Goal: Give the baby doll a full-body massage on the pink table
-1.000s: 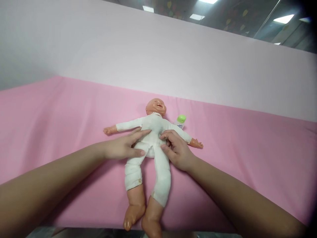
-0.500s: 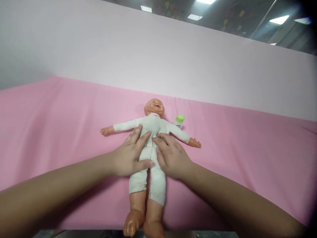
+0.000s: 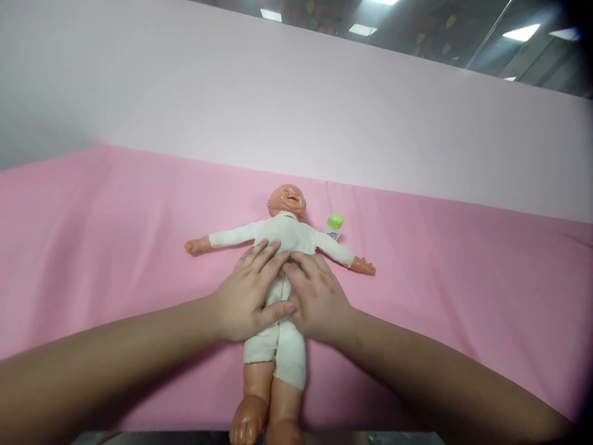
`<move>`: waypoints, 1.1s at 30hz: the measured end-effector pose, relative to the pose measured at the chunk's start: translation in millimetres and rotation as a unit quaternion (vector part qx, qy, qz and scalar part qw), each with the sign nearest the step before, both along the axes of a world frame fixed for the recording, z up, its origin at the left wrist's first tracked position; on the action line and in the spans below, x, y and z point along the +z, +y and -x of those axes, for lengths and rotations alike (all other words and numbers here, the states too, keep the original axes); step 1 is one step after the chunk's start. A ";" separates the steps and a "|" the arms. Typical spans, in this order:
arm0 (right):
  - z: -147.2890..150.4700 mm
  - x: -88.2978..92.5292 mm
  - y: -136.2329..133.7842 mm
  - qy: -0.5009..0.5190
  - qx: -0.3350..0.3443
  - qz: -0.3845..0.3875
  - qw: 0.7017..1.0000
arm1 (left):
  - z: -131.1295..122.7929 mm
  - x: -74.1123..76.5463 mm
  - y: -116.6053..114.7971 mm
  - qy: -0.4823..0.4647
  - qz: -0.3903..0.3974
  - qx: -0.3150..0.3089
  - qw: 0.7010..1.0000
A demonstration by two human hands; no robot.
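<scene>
A baby doll [image 3: 290, 235] with a white cloth body and hard plastic head, hands and legs lies on its back, arms spread and feet toward me. My left hand [image 3: 250, 290] rests flat on the left side of its belly, fingers apart, thumb stretched across toward the other hand. On the right side of the belly lies my right hand [image 3: 319, 293], palm down with fingers stretched out; its thumb is mostly hidden behind the left thumb. The fingertips of both hands nearly meet at the middle of the torso. Neither hand grips anything.
A small bottle with a green cap [image 3: 334, 224] stands behind the doll's arm on the right. Pink cloth [image 3: 139, 235] covers the table, whose front edge runs under the doll's feet. A pale wall panel [image 3: 278, 99] rises at the back.
Both hands have drawn closer together over the doll's belly and slid slightly toward me. The doll's legs have come closer together. The bottle has stayed in place.
</scene>
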State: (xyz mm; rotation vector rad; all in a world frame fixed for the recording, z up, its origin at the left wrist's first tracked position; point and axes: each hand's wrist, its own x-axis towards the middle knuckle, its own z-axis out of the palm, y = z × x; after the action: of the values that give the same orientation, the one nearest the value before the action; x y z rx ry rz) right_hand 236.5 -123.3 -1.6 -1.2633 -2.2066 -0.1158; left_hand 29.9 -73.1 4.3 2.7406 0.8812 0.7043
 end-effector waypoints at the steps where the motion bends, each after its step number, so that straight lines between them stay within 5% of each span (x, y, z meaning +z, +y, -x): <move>1: -0.3 -1.0 0.6 0.014 0.009 0.003 1.000 | 0.5 3.6 1.0 0.001 0.000 -0.010 1.000; 8: -2.8 -0.9 1.7 0.098 0.116 0.027 0.988 | 2.1 23.8 1.3 -0.013 0.014 -0.057 0.998; 15: -4.6 7.9 5.5 0.176 0.269 0.048 0.946 | 6.4 32.1 -2.2 -0.007 0.065 -0.057 0.996; 21: -20.4 15.8 16.3 0.223 0.147 0.027 0.963 | 10.0 38.7 8.1 -0.089 0.096 -0.006 0.991; 25: -24.0 28.3 46.3 0.270 0.014 0.071 0.960 | 1.3 43.9 47.4 -0.181 0.054 0.072 0.979; 30: -14.1 41.8 130.1 0.452 -0.036 0.088 0.887 | -37.2 62.7 121.6 -0.310 0.147 0.149 0.928; 32: -7.7 40.7 167.3 0.588 -0.045 0.126 0.798 | -58.1 65.9 146.1 -0.410 0.255 0.175 0.858; 33: -4.3 38.5 183.4 0.613 -0.045 0.134 0.777 | -67.7 64.7 156.0 -0.454 0.296 0.176 0.822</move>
State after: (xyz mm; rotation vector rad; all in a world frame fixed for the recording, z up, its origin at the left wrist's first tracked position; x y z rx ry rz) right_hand 240.9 60.1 36.9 -1.0647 -1.0111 0.8000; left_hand 97.6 82.9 69.0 1.4207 1.0819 1.3433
